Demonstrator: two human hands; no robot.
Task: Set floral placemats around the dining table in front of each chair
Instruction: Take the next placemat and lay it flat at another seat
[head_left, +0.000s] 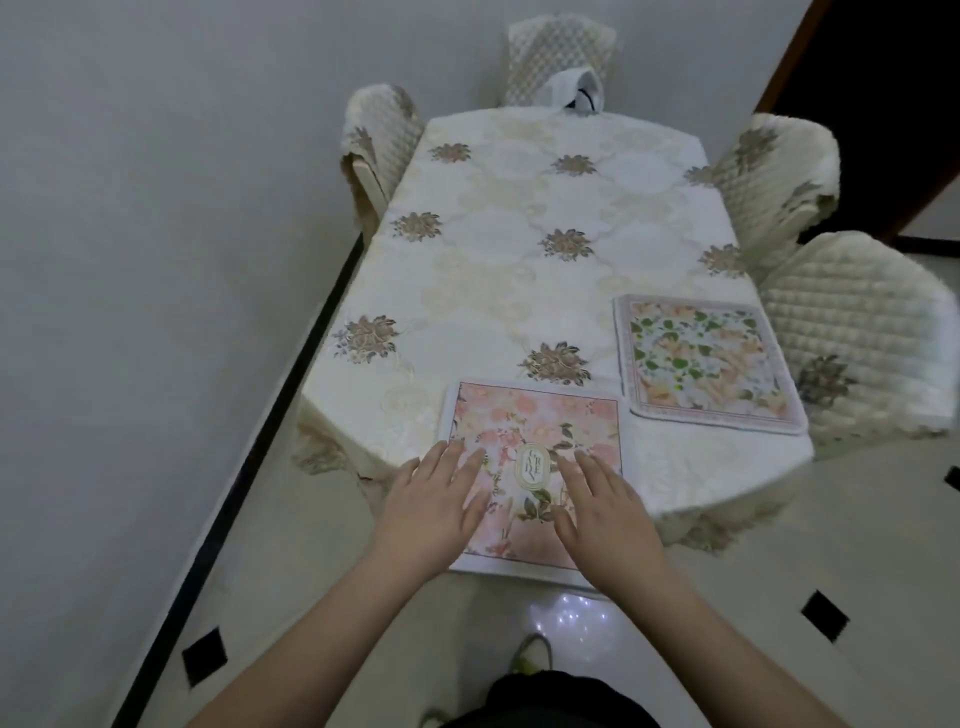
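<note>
Flat hands (519, 509) press pink placemat (535, 431) labelled "GARDEN".

- An oval label (531, 466) at the lower centre of the frame reads "GARDEN", its letters stacked vertically.
- It stands on the pink floral placemat (535, 421) at the table's near edge.
</note>
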